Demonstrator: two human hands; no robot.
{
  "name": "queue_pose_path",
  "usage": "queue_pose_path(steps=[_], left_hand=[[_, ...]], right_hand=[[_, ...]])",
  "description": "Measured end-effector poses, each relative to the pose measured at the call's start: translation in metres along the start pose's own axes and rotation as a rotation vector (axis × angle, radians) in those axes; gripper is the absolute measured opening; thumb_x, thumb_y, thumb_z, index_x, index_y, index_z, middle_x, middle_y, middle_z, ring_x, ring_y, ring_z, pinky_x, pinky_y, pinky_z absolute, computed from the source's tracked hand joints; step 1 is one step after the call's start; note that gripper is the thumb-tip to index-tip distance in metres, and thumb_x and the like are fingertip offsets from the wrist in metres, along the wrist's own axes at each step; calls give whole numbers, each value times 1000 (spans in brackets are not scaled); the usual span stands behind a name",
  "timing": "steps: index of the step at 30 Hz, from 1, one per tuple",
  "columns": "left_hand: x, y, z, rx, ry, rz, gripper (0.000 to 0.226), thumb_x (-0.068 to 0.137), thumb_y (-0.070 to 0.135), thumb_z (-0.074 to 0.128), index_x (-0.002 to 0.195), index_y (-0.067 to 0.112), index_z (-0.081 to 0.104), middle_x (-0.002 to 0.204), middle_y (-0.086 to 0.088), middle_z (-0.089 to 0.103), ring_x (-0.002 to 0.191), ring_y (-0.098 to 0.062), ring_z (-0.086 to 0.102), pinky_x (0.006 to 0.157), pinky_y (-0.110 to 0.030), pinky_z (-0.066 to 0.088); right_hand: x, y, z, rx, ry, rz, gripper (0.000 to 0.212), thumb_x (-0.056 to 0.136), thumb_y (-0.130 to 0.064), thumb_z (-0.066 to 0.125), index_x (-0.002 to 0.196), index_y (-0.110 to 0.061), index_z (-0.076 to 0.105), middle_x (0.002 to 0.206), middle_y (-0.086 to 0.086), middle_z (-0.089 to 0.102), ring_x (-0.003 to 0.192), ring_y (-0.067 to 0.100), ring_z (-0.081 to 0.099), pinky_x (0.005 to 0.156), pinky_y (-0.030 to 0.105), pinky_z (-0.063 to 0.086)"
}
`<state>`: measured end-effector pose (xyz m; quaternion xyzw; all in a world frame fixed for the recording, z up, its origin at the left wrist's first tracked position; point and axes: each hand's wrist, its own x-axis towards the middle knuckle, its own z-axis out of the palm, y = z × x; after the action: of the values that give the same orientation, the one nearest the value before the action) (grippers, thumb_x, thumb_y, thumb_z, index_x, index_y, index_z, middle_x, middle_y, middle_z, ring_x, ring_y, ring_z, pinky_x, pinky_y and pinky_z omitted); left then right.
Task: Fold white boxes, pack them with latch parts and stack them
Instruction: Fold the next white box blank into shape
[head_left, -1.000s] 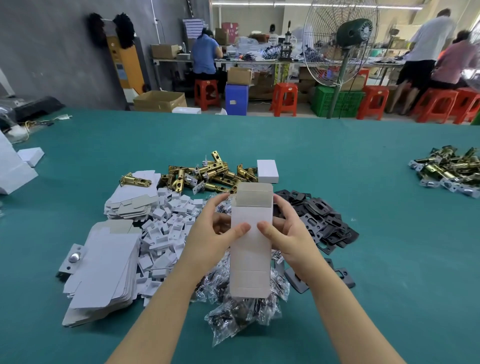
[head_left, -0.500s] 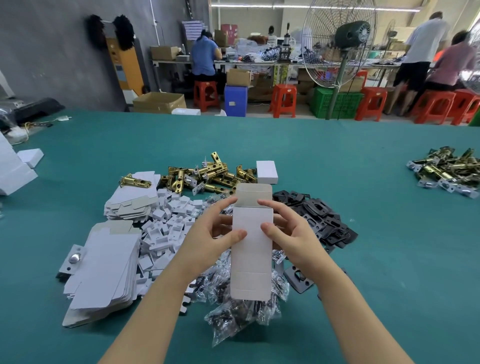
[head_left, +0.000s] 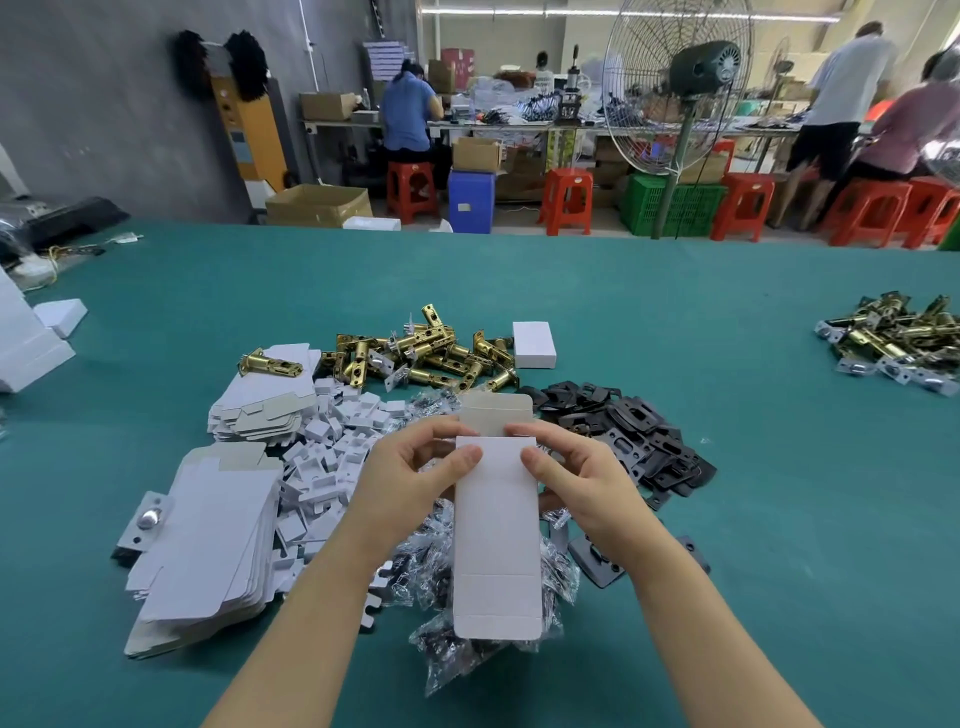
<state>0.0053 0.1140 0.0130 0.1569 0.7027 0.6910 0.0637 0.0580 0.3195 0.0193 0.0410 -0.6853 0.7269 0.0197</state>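
Observation:
Both hands hold one unfolded white box blank (head_left: 496, 530) upright above the table. My left hand (head_left: 415, 480) pinches its upper left edge, thumb on the front face. My right hand (head_left: 576, 478) pinches the upper right edge the same way. The grey inner top flap (head_left: 496, 413) stands up behind my fingertips. Brass latch parts (head_left: 426, 358) lie in a heap beyond, black plates (head_left: 628, 431) to the right, and clear bags of small parts (head_left: 467, 644) under the blank. A folded white box (head_left: 533, 344) sits by the latches.
Stacks of flat box blanks (head_left: 208, 540) and small white card inserts (head_left: 332, 457) lie at left on the green table (head_left: 727, 519). A second latch heap (head_left: 898, 343) is far right. White boxes (head_left: 31, 338) stand at the left edge. People work at benches behind.
My fingers have slid up toward the blank's top edge and the fingertips now meet near the top flap. The blank sits slightly lower in view.

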Motion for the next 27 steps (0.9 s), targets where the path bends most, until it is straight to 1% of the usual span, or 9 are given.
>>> queue_pose_path(steps=[3,6,9,11,12,15,20,24,27], left_hand=[[0,0,0,-31,4,9,22,78,38,84,98,30,77,102,1,76,97,-19,73,71,-31,61],[2,0,2,-73,21,25,28,75,35,84,99,31,71,99,3,74,94,-16,71,69,-30,60],[2,-2,3,-92,34,38,39,77,32,83,108,34,60,100,5,72,95,-18,69,73,-37,62],[2,-3,2,-52,-8,23,40,81,30,80,115,39,62,102,4,71,97,-19,69,75,-39,62],[2,-4,1,-31,-32,21,36,83,27,79,115,38,66,102,3,71,97,-19,68,75,-37,62],[1,-3,-1,-4,-66,15,21,88,17,77,103,32,75,99,0,73,96,-22,69,76,-35,61],[-2,3,0,-2,-74,14,23,83,23,73,104,31,80,105,-2,74,100,-24,70,78,-42,63],[-4,8,3,-27,-87,15,23,88,19,70,106,29,80,106,-2,77,94,-20,74,75,-35,63],[-5,10,4,-21,-76,6,25,91,35,64,103,23,81,109,2,77,93,-18,74,72,-29,62]], right_hand=[[-1,1,1,11,-5,-17,23,98,-21,65,112,-36,75,115,-7,73,95,22,75,66,30,61],[0,3,3,42,17,-46,26,92,-29,67,117,-34,62,110,-8,71,91,25,75,61,33,61],[1,5,4,73,25,-50,33,96,-23,67,121,-39,53,109,-11,72,89,23,75,59,35,61],[1,6,4,69,24,-39,32,98,-18,64,122,-39,60,111,-6,72,91,23,74,61,36,61],[0,7,4,63,26,-35,28,99,-17,63,118,-38,65,111,-3,72,92,24,73,62,35,61],[-1,8,4,36,37,-25,22,100,-13,62,106,-32,72,109,2,72,91,24,73,63,34,61],[-1,12,4,15,37,-39,16,97,-20,65,107,-30,71,109,-4,70,91,23,73,64,35,62],[-1,12,4,32,53,-38,15,91,-29,67,105,-33,71,110,-7,70,90,20,73,62,34,61],[-2,14,2,-5,54,-39,14,95,-26,66,107,-30,71,104,-10,71,86,18,72,62,31,59]])
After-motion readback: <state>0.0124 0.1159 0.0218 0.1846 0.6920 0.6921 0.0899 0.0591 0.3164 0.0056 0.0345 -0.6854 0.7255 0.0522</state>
